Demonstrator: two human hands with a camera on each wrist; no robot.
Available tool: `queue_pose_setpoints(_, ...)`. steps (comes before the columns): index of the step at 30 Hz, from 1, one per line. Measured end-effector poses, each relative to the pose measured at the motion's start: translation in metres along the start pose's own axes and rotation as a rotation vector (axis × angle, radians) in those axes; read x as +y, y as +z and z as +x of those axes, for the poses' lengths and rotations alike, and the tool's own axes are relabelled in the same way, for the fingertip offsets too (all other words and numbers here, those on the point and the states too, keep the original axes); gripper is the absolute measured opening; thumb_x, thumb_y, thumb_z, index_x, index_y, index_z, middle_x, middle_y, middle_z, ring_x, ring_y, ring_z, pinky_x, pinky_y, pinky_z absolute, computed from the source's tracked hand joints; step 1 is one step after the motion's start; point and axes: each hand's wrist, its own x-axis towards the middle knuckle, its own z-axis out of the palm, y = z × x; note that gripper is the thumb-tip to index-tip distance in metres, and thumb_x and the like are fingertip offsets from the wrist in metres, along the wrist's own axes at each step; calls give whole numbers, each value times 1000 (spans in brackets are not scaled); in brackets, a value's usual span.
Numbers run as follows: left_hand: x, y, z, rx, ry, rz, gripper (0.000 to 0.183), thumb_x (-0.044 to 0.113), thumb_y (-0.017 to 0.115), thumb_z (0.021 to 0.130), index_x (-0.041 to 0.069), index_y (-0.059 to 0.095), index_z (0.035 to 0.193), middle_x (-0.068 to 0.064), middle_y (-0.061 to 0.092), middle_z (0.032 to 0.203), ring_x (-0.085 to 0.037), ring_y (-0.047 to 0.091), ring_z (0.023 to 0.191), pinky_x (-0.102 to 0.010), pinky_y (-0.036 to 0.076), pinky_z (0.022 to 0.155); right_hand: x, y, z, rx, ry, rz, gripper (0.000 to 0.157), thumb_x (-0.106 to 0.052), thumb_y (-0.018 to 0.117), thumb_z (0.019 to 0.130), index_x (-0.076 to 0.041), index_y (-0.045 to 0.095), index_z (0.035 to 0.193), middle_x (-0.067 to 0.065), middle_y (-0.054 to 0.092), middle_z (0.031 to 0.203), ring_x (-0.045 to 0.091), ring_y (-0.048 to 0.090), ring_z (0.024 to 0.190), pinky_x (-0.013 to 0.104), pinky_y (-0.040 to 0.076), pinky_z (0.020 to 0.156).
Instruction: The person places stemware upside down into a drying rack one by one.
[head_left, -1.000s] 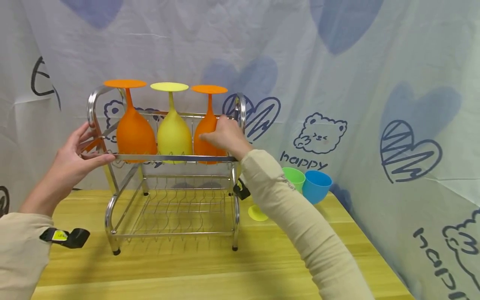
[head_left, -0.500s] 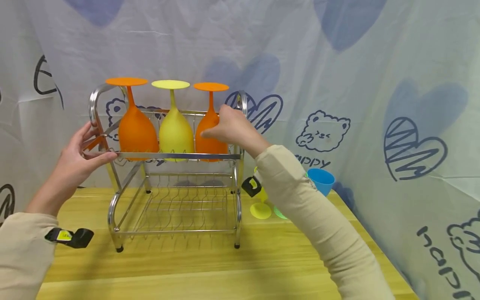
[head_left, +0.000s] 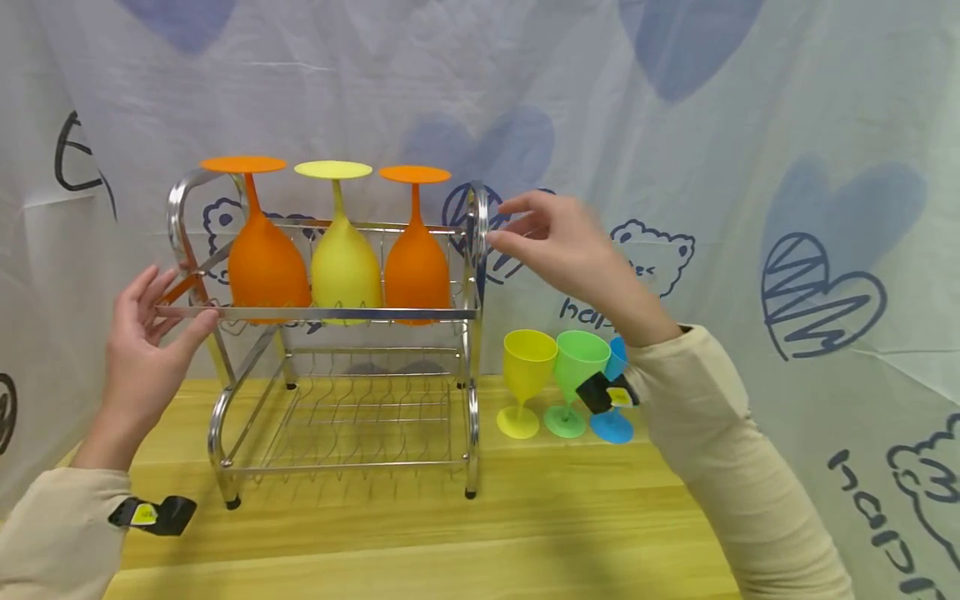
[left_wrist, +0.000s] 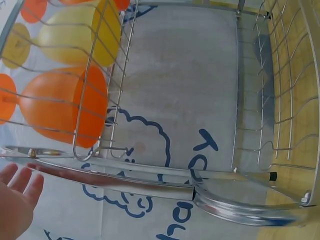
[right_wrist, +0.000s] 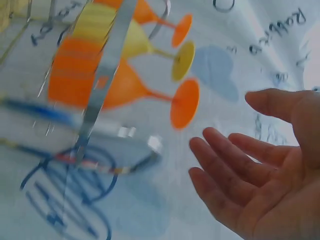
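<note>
Right hand (head_left: 566,246), fingers parted, empty, should clear the dish rack (head_left: 442,315) beside them; left hand (head_left: 146,358), fingers loosely extended, should steady it.

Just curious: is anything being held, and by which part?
The right hand holds nothing. The left hand is at the upper left of the silver metal rack; whether it grips cannot be told.
</note>
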Motion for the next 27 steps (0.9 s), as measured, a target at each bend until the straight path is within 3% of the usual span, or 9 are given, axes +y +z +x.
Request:
queue_pose_setpoints(6,9,-1,-10,183,-33,-29,58,12,55,97,12,27,149,-3,39,149,-9,43,127,-10,34,101,48,-9,-12,159,39,14,41,-27,60,96,-4,57,130,15,62,121,28,58,111,45,52,90)
queue_pose_setpoints(11,19,-5,-22,258,24,-12,56,11,55,97,11,30,148,-4,40,149,-11,41,129,-13,35,102,95,-8,-20,259,85,-24,44,-26,58,97,-1,53,133,18,58,127,33,52,118,49,47,96)
queue_pose_setpoints(17,32,-9,-34,250,115,-20,57,5,56,95,9,32,147,-5,42,147,-13,43,126,-14,37,100,151,-3,-31,252,175,-56,58,-28,59,96,4,41,141,25,44,142,41,38,131,58,36,104)
queue_pose_setpoints(22,40,-8,-43,175,145,-57,66,1,53,95,10,20,152,-8,41,148,-13,45,127,-14,37,101,193,4,-42,220,232,-82,70,-26,63,94,8,30,145,31,32,146,47,30,133,61,29,107)
queue_pose_setpoints(27,39,0,-48,86,302,-198,70,-11,54,90,2,21,151,-11,43,147,-13,46,127,-16,37,102,226,10,-51,210,317,-59,81,-26,66,92,8,20,149,33,22,150,50,21,136,64,23,108)
